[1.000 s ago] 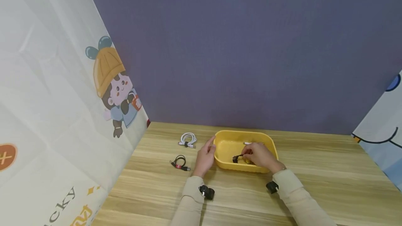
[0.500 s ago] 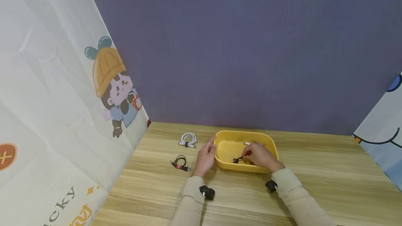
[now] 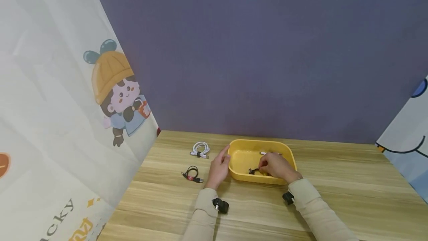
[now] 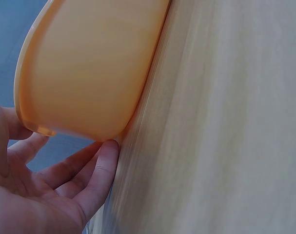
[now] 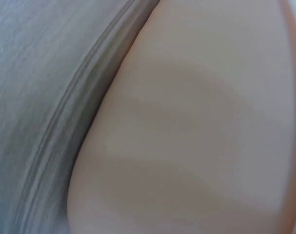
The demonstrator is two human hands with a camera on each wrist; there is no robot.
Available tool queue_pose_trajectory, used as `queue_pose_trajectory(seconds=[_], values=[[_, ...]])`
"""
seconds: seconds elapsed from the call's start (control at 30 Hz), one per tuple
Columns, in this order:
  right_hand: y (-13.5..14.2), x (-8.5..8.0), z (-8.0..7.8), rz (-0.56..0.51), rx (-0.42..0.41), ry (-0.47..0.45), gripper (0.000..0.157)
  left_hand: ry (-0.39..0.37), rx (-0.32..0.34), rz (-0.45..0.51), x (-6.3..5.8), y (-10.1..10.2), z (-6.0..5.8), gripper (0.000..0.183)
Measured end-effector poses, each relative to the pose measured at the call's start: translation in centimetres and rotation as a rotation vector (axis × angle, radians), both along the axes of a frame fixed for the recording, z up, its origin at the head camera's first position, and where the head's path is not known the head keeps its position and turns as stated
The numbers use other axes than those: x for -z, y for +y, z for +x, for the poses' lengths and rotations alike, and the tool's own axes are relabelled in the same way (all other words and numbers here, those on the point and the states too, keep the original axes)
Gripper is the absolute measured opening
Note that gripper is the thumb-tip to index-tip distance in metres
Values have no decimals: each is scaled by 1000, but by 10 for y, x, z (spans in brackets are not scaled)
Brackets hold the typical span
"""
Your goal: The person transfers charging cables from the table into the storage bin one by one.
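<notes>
Head view: your right hand (image 3: 275, 166) is dipping into the yellow tray (image 3: 242, 157), its fingers curled close and pinching a black cable (image 3: 253, 171) near the tray's front wall. That cable's dark end is pointing left, toward your other hand, and the short visible length is running roughly sideways, in line with the tray's long side; the rest of it is hiding under your fingers. The tray itself is sitting upright on the wooden table (image 3: 334, 189), its long axis lying left to right before you. Your left hand (image 3: 218, 168) is resting at the tray's left end, fingers mostly straight and pointing away from you; on the left wrist camera, they are touching the outer wall while the thumb is meeting the rim. Behind your right hand, a white piece (image 3: 263, 153) is lying in the tray, its tip pointing left. Left of the tray, a coiled white cable (image 3: 200, 148) is lying behind a coiled black one with a red tag (image 3: 192, 173), whose larger plug is pointing right. Your right wrist camera is showing mostly tray wall
</notes>
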State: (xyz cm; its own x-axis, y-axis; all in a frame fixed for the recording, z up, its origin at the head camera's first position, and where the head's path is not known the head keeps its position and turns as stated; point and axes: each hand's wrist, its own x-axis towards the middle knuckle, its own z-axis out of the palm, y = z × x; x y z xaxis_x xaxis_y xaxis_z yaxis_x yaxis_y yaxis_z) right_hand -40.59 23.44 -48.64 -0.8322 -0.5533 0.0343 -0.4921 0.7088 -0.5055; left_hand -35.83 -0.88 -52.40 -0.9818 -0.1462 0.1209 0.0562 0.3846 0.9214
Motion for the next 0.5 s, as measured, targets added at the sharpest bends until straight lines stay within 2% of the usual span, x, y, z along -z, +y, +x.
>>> queue_pose_trajectory(seconds=[0.3, 0.5], values=[[3, 3, -3, -6, -19, 12, 11, 17, 1, -9, 1, -1, 0, 44], [5, 1, -2, -21, -12, -2, 12, 3, -5, -2, 1, 0, -1, 44]])
